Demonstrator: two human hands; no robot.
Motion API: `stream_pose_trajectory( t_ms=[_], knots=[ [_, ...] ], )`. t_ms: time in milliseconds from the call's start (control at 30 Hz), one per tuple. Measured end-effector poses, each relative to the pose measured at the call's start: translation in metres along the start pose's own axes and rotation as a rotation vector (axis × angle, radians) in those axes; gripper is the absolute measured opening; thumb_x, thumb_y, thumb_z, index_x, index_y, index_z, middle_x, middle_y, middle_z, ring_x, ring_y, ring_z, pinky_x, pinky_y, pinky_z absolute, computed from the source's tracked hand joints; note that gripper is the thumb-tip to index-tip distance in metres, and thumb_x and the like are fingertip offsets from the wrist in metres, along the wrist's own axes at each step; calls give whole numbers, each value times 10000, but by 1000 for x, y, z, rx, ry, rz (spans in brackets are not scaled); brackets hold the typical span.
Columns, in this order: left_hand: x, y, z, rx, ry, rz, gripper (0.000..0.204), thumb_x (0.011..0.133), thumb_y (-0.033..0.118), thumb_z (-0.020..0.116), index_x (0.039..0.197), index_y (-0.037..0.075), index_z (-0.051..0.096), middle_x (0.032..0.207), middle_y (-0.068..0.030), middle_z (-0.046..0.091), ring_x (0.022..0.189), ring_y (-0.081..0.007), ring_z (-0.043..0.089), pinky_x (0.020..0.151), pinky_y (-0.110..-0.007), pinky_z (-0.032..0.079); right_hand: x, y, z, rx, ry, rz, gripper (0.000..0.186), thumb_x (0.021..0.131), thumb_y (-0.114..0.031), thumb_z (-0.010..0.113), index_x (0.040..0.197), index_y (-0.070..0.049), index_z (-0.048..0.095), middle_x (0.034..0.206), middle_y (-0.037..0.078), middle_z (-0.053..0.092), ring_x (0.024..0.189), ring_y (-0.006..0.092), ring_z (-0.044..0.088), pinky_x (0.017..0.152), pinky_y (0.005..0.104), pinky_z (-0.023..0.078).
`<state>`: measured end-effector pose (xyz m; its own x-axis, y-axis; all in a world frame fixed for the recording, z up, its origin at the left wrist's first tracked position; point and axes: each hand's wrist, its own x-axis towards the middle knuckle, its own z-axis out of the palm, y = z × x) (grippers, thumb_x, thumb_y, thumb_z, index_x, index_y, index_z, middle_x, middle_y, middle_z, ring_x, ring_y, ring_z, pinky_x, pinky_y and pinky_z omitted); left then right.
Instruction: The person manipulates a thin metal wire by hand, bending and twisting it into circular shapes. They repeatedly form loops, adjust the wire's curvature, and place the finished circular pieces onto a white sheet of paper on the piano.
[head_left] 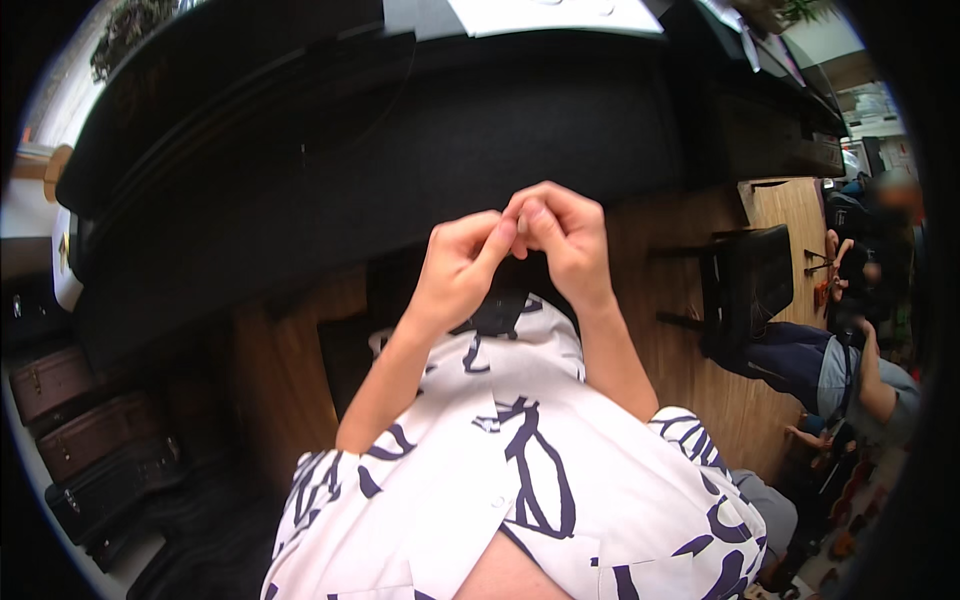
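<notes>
Left hand: I am holding my left hand [460, 270] up before my chest, its thumb pointing toward the other hand.
Right hand: my right hand [573, 245] is touching the left at the fingertips, its knuckles arching slightly higher.
Fingers: my fingers [578, 205] are resting bent inward on both hands; I cannot tell whether they are grasping something small or just pressing together, as the tips are hiding the spot between.
Black table: the broad black table [480, 130] is stretching just beyond my hands, nearest to them of everything around.
Papers: white papers [555, 16] are lying at the table's far side, well apart from my fingers.
Shirt: I am wearing a white shirt [440, 510] with dark line drawings.
Left side: two brown cases [100, 432] are standing near a black case [110, 490].
Right side: a dark chair [755, 275] is standing on the wooden floor [740, 410], and a person in grey [840, 375] is showing just beside it.
Far right: more people are appearing, too blurred for me to make out.
</notes>
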<state>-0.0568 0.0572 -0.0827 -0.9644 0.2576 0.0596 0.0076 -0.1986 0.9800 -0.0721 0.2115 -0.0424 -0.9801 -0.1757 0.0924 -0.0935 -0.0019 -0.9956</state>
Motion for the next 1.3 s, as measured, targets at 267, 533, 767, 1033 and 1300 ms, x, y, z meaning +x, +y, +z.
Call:
stream_pose_trajectory(
  t_ms=[267, 533, 767, 1033, 1300],
  knots=[
    [-1, 21, -2, -419, -29, -83, 333, 982, 138, 524, 689, -1, 603, 635, 2, 585, 588, -50, 495, 580, -211, 407, -2, 1, 3, 192, -110, 4, 267, 1049, -156, 509, 901, 25, 637, 700, 56, 615, 592, 106, 611, 552, 253, 541],
    [-9, 6, -10, -339, 79, 31, 290, 941, 99, 569, 673, -7, 593, 643, -26, 623, 572, -57, 574, 547, -197, 437, -4, -2, 7, 382, -187, 186, 270, 1042, -172, 526, 933, 40, 652, 722, 97, 662, 576, 144, 659, 527, 250, 568],
    [-14, 8, -2, 5, 230, 378, 196, 886, 60, 661, 708, 5, 601, 651, 8, 464, 547, -47, 393, 486, -227, 266, -5, 5, -3, 486, -232, 293, 239, 1008, -154, 592, 908, 40, 688, 691, 78, 649, 541, 110, 596, 488, 219, 492],
    [-18, 13, 4, 395, 240, 567, 93, 813, 53, 756, 794, 31, 668, 683, -36, 476, 531, -128, 446, 471, -265, 341, -6, -5, -4, 249, -166, 311, 107, 947, -66, 673, 900, 29, 689, 650, 31, 587, 533, 61, 506, 461, 193, 390],
    [-18, 11, 10, 432, 284, 587, 98, 824, 63, 767, 812, 39, 673, 700, -31, 500, 550, -127, 482, 479, -255, 373, -7, -1, -10, 254, -75, 196, 127, 870, -20, 753, 883, 3, 628, 690, 57, 637, 535, 73, 549, 454, 198, 416]
  ],
)
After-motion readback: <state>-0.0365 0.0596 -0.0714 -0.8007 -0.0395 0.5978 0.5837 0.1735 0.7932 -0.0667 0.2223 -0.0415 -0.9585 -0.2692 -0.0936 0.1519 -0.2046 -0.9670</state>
